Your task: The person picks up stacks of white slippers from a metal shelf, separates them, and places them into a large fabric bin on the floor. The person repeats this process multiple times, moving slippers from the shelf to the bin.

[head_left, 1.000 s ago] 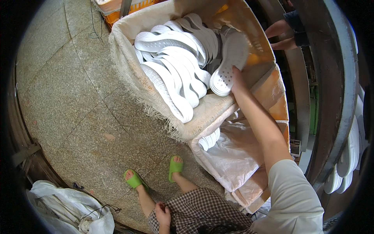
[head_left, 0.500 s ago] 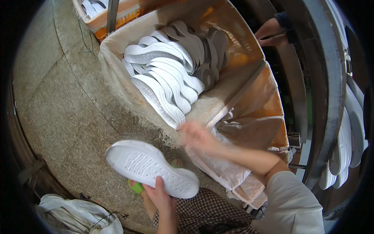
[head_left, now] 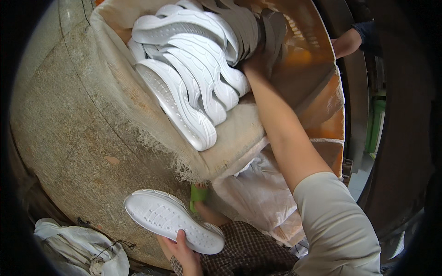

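Observation:
In my left hand [head_left: 184,252] is a white shoe sole [head_left: 172,223], held over my lap. Its studded, ribbed face is turned up, with my thumb on the edge and the other fingers hidden beneath. My right arm stretches into a cloth-lined crate [head_left: 113,60]. There my right hand [head_left: 260,63] is down among the shaded grey soles [head_left: 275,28] at the far right of the pile. Shadow and the soles hide its fingers, so its grip does not show. White soles [head_left: 198,78] lie stacked on edge to the left of it.
Frayed lining cloth [head_left: 161,149] hangs over the crate's near side. Plastic sheeting [head_left: 262,193] drapes beside my right leg. A white sack [head_left: 80,248] lies on the floor [head_left: 60,138] at lower left. Another person's arm [head_left: 348,42] shows beyond the crate, by dark metal framing.
My right hand has gone from the crate's near edge deep in among the grey soles. The view has shifted closer to the crate. My left hand still holds the sole.

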`<action>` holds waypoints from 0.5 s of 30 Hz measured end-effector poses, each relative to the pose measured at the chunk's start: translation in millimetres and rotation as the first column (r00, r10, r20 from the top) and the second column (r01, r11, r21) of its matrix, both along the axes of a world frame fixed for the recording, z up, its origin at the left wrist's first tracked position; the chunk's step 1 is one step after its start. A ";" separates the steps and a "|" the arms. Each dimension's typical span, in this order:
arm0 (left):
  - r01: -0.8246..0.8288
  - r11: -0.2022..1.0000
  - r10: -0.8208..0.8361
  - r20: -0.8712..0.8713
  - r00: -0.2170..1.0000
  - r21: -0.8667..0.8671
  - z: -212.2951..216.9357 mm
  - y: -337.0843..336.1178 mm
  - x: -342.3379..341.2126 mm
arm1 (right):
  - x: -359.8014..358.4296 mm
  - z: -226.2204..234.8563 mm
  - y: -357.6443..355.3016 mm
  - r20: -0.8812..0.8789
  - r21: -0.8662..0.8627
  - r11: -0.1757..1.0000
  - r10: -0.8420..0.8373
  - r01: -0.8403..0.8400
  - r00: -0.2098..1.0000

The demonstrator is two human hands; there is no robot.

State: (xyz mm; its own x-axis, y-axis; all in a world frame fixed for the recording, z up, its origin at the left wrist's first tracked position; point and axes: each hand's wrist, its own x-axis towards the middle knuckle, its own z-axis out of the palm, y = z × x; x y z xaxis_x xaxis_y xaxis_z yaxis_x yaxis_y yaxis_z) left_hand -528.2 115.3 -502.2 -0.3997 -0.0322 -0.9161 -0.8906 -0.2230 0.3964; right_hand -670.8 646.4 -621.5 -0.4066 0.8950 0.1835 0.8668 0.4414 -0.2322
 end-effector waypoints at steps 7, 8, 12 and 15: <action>-0.020 0.998 0.024 -0.066 0.998 0.065 -0.3 -10.3 -0.8 | 25.3 67.6 40.2 0.068 -0.169 0.974 0.164 -0.150 0.984; 0.017 0.999 -0.013 -0.096 0.995 0.038 0.1 -13.6 -2.8 | 26.8 83.1 40.6 -0.024 -0.257 0.959 0.113 -0.115 0.993; 0.046 0.997 -0.037 -0.135 0.990 0.067 5.6 -30.9 -20.9 | 35.4 141.9 6.8 -0.376 -0.400 0.913 -0.242 0.078 0.894; 0.026 0.981 -0.007 -0.098 0.995 0.194 21.0 -40.8 -43.1 | 49.4 179.5 -71.7 -0.531 -0.160 0.986 -0.055 -0.036 0.846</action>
State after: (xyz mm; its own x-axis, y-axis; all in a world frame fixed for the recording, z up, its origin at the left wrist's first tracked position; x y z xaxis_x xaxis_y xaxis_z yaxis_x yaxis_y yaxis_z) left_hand -571.2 74.5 -481.3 -0.4857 0.1506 -0.8610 -0.8544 -0.2899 0.4313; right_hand -621.4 574.7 -442.0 -0.2783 0.9337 0.2253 0.5937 0.3516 -0.7238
